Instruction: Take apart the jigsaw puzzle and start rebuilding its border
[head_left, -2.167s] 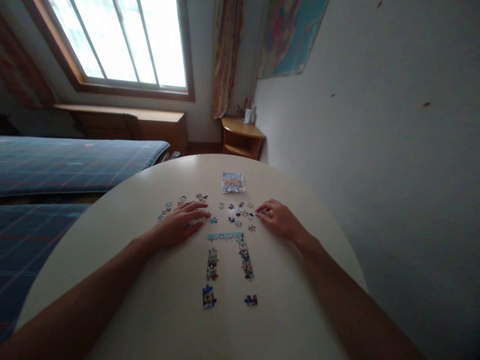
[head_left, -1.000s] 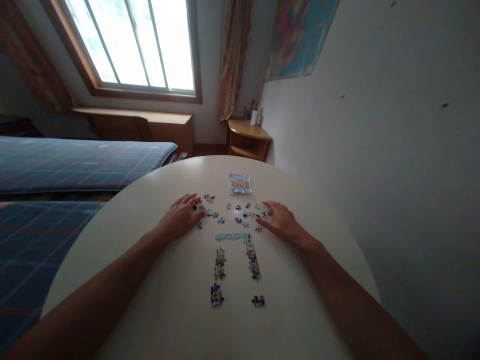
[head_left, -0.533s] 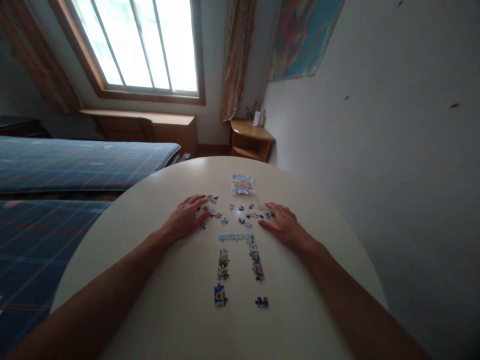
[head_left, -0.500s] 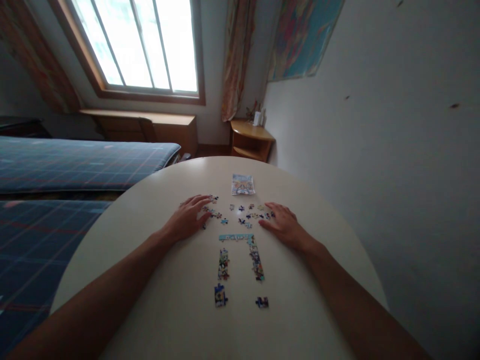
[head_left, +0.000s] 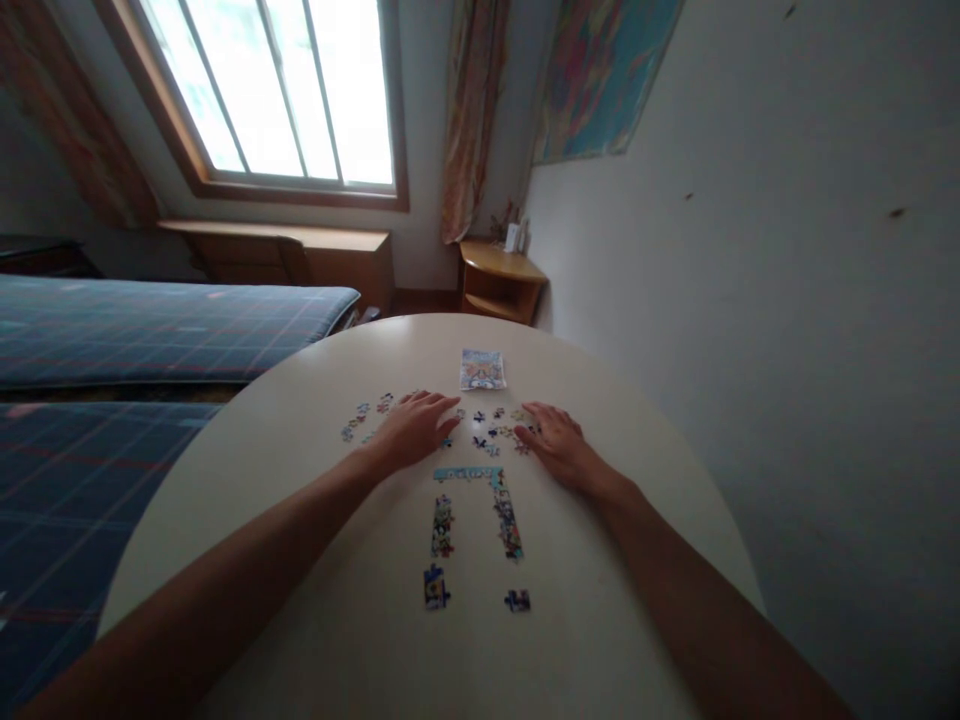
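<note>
Loose jigsaw pieces (head_left: 480,441) lie scattered on the white table between my two hands. My left hand (head_left: 417,428) is open, palm down over pieces at the left of the scatter, hiding some of them. More loose pieces (head_left: 363,410) lie to its left. On the right, my right hand (head_left: 553,438) rests with fingers spread, its fingertips at the pieces there. Nearer to me, joined pieces form a corner strip (head_left: 505,510), with a light blue top edge. A separate joined strip (head_left: 442,525) lies left of it. Below are a dark blue section (head_left: 434,588) and a small section (head_left: 517,600).
A small picture sheet (head_left: 482,369) lies beyond the pieces on the round white table (head_left: 600,620). Beds with plaid covers (head_left: 150,330) stand at the left. A wooden corner shelf (head_left: 502,262) is behind the table, and a wall runs along the right.
My left hand has moved right, over the middle pieces, uncovering loose pieces on its left. My right hand stays nearly in place. The view has shifted slightly.
</note>
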